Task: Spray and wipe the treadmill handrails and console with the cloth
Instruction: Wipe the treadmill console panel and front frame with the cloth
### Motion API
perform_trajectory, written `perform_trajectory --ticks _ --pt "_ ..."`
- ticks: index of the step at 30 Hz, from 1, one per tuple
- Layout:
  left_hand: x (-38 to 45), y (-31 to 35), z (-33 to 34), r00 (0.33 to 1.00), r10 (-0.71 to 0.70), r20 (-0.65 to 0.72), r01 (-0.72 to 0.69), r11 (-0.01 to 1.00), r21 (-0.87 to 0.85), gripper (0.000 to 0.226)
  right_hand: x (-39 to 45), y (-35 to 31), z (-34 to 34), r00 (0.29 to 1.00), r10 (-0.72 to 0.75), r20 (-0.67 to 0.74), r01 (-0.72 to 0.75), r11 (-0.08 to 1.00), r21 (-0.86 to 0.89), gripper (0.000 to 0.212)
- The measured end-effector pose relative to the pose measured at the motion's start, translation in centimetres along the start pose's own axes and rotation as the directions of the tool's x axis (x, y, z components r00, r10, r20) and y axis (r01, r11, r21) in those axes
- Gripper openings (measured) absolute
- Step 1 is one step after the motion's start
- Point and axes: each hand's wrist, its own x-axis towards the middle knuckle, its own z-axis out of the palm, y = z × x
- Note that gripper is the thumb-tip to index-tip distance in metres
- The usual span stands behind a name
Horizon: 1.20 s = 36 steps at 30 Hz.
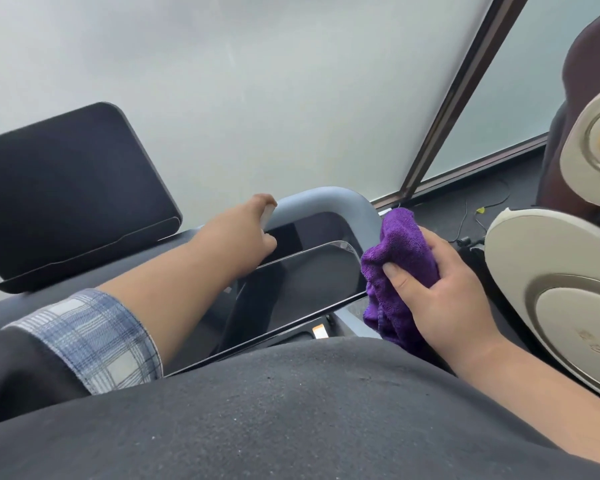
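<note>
Cloth (400, 261) bunched in right hand (440, 292), long axis near-vertical, beside handrail (329, 204).

A bunched purple cloth (400, 268) is gripped in the right hand (444, 296) beside the grey handrail (329, 202); a small white object is held by the left hand (253, 226) against the rail.

Bunched purple cloth (400, 258) beside grey handrail (329, 202)
</note>
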Motion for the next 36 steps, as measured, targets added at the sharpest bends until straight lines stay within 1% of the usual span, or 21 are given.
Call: perform_trajectory --ticks 2,6,9,11,12,14,15,16,18,21,23,27,31,33,36 --pt "-0.3 -0.3 0.5 1.000 -0.016 -0.007 0.016 1.000 -0.019 0.050 -0.1 0.0 0.2 1.000 0.000 0.011 0.001 1.000 -0.014 0.051" --pt "-0.9 0.2 1.1 1.000 0.013 0.001 -0.013 0.995 -0.095 0.054 -0.4 0.3 0.3 1.000 0.006 0.019 -0.006 1.000 -0.029 0.053" --pt "-1.8 0.4 1.3 1.000 0.026 -0.005 -0.026 0.978 -0.206 0.055 0.0 0.5 -0.2 1.000 -0.024 0.005 0.024 0.992 -0.127 0.060" --pt "-2.8 0.0 1.6 0.999 0.029 -0.029 -0.035 0.968 -0.247 0.056 0.6 0.6 -0.7 0.999 -0.051 0.014 0.052 0.961 -0.271 0.067" --pt "-3.4 -0.3 1.9 0.999 0.030 -0.044 -0.040 0.968 -0.248 0.056 0.8 0.7 -0.8 0.998 -0.046 0.048 0.061 0.921 -0.385 0.070" --pt "-4.6 -1.0 2.4 0.997 0.044 -0.069 -0.059 0.970 -0.236 0.056 0.4 1.5 -0.8 0.990 0.027 0.138 0.066 0.777 -0.626 0.082" --pt "-5.1 -1.3 2.6 0.996 0.059 -0.072 -0.074 0.969 -0.235 0.056 -0.1 2.1 -0.5 0.982 0.092 0.165 0.048 0.722 -0.690 0.087" --pt "-5.5 -1.6 2.8 0.995 0.079 -0.069 -0.093 0.967 -0.237 0.056 -0.8 2.6 -0.3 0.974 0.147 0.173 0.018 0.708 -0.706 0.090" --pt "-6.3 -1.9 3.1 0.990 0.124 -0.060 -0.135 0.960 -0.247 0.057 -1.4 3.2 0.0 0.972 0.176 0.155 -0.022 0.727 -0.686 0.092" --pt "-6.9 -2.0 3.5 0.982 0.182 -0.039 -0.185 0.933 -0.307 0.057 0.1 3.2 1.1 0.978 0.148 0.147 0.000 0.704 -0.711 0.093" --pt "-7.2 -1.9 3.9 0.974 0.222 -0.045 -0.223 0.908 -0.356 0.061 1.9 2.7 2.5 0.983 0.118 0.144 0.024 0.688 -0.726 0.093" --pt "-7.5 -2.2 4.3 0.964 0.260 -0.060 -0.263 0.884 -0.388 0.063 7.1 1.3 5.5 0.988 0.050 0.148 0.077 0.669 -0.739 0.092" --pt "-7.9 -2.5 4.9 0.957 0.287 -0.047 -0.280 0.866 -0.414 0.064 11.5 -0.1 7.6 0.979 0.032 0.201 0.136 0.632 -0.763 0.093" --pt "-8.1 -2.2 5.3 0.949 0.313 -0.040 -0.300 0.857 -0.418 0.065 11.7 0.0 7.3 0.976 0.038 0.216 0.143 0.636 -0.758 0.093" --pt "-8.1 -2.0 5.6 0.936 0.350 -0.037 -0.331 0.840 -0.430 0.064 8.5 0.9 5.4 0.977 0.071 0.201 0.103 0.670 -0.735 0.094"
